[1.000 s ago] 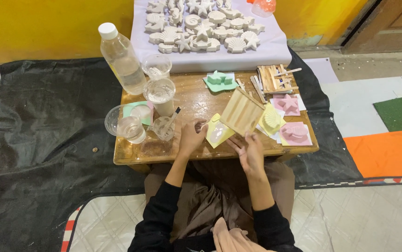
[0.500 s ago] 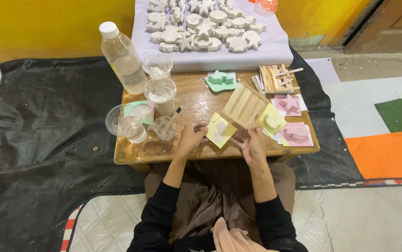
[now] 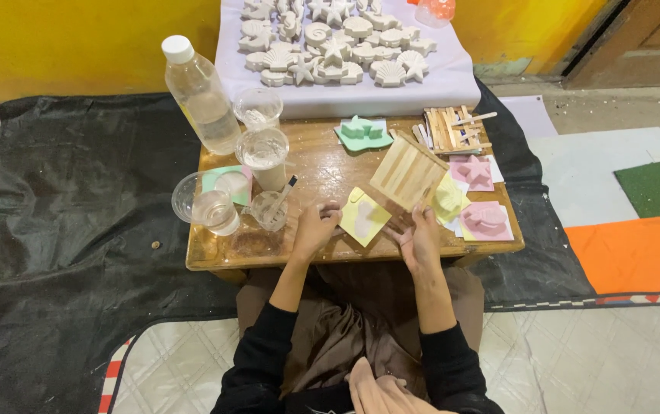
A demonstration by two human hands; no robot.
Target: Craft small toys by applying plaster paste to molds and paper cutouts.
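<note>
Two bare hands rest at the near edge of a low wooden table (image 3: 322, 165), either side of a yellow mould (image 3: 363, 217) that lies flat on the wood. The left hand (image 3: 314, 230) sits at the mould's left edge with its fingers curled onto it; whether it truly pinches the mould or only presses on it cannot be told. The right hand (image 3: 419, 236) lies just right of the mould, fingers spread loosely and gripping nothing, its tips near the lower edge of a small board of wooden sticks (image 3: 408, 173), which lies tilted just above and right of the mould. A second yellow mould (image 3: 450, 198) sits beside that board, partly under it.

Further right lie two pink moulds (image 3: 482, 218), one behind the other. Behind the board is a loose pile of wooden sticks (image 3: 452, 128), and to its left a green mould (image 3: 365, 132).

Left of the hands stands a small plastic cup with a dark-handled stirrer (image 3: 272, 207) in it, then a tipped clear cup (image 3: 203, 203), a taller cup of whitish liquid (image 3: 264, 156), another clear cup (image 3: 258, 107) and a clear plastic bottle with a white cap (image 3: 201, 93).

Beyond the table, a pale cloth (image 3: 452, 84) carries rows of white plaster shells and stars (image 3: 334, 42). A black sheet (image 3: 69, 207) covers the floor around the table.
</note>
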